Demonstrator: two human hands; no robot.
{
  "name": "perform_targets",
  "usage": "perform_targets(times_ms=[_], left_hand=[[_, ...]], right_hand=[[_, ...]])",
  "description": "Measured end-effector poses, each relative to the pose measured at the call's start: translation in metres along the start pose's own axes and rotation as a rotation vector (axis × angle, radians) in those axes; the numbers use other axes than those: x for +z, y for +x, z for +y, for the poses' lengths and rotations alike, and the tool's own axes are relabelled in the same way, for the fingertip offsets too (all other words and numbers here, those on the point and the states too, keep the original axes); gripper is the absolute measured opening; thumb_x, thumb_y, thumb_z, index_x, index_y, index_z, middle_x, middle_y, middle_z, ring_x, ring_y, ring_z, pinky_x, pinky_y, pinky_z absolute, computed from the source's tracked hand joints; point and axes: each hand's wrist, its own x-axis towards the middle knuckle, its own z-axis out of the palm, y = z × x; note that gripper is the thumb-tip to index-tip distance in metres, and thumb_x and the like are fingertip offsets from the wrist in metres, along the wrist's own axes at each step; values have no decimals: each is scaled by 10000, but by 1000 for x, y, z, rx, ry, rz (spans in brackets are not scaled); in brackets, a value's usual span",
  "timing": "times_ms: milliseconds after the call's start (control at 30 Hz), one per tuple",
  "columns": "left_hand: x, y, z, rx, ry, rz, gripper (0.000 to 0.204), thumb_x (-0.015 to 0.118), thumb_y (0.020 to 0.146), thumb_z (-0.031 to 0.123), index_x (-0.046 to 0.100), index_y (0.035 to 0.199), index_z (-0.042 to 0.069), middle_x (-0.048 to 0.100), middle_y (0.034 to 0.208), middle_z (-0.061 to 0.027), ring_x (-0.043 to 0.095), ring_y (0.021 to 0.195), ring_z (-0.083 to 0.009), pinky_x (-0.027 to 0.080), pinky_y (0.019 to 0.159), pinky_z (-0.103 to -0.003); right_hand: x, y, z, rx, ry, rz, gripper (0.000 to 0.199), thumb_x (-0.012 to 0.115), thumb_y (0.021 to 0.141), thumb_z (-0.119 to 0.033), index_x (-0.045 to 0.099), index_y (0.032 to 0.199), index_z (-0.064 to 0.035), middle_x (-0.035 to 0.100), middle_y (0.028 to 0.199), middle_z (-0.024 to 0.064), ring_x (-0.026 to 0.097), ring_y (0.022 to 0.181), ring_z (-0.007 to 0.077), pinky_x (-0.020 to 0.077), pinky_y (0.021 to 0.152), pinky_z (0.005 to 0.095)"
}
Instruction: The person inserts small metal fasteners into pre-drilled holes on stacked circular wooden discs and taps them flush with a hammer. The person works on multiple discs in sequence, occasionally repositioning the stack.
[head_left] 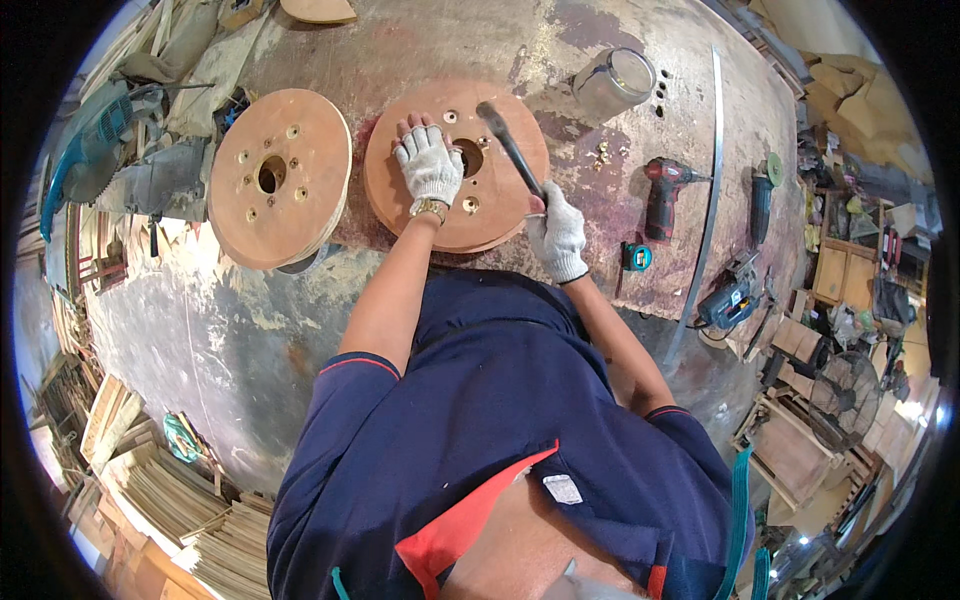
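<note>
We look down from a worker's head at a worn, paint-stained table (420, 50), where a round wooden disc (505, 185) lies flat just ahead of the person's body. It has a large centre hole ringed by smaller holes, some with metal fittings. The left hand (430, 165), in a white glove with bare fingertips, lies flat on the disc, left of the hole, fingers stretched out and gripping nothing; a watch (429, 208) circles that wrist. The right hand (558, 232), also gloved, is closed around the handle of a hammer (515, 155), whose head is above the disc's upper right part; we cannot tell whether it touches the wood. To the left we see a similar second disc (310, 165). To the right are a clear jar (610, 85), a small cluster of brass-coloured pieces (602, 153), a red and black drill (660, 200) and a teal tape measure (636, 257). Beyond these lie a long metal strip (711, 200), an angle grinder (762, 205) and a blue power tool (730, 300)
</note>
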Motion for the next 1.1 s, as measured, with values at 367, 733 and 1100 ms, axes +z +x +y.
perform_targets(times_ms=[367, 733, 1100], left_hand=[[1, 1, 0, -3, 9, 13, 600, 498, 993, 350, 449, 1479, 1, 379, 1581, -207, 302, 1482, -415, 232, 1194, -573], [-7, 2, 7, 7, 17, -45, 625, 514, 979, 372, 444, 1482, 8, 371, 1590, -198, 291, 1488, -408, 214, 1209, -566], [-2, 2, 2, -9, 23, 9, 591, 498, 994, 365, 473, 1454, -4, 386, 1577, -211, 318, 1472, -416, 220, 1198, -584]], right_hand=[[-14, 18, 5, 87, -61, -186, 270, 566, 1021, -297, 612, 1076, -37, 637, 681, 221, 670, 674, 432, 500, 597, 527], [-12, 15, 32, -14, -46, -180, 286, 578, 964, -286, 589, 897, -8, 664, 774, 249, 669, 737, 436, 508, 637, 500], [-42, 29, -30, -182, 298, 142, 141, 632, 883, -168, 598, 937, -41, 610, 668, 127, 625, 610, 367, 502, 583, 425]])
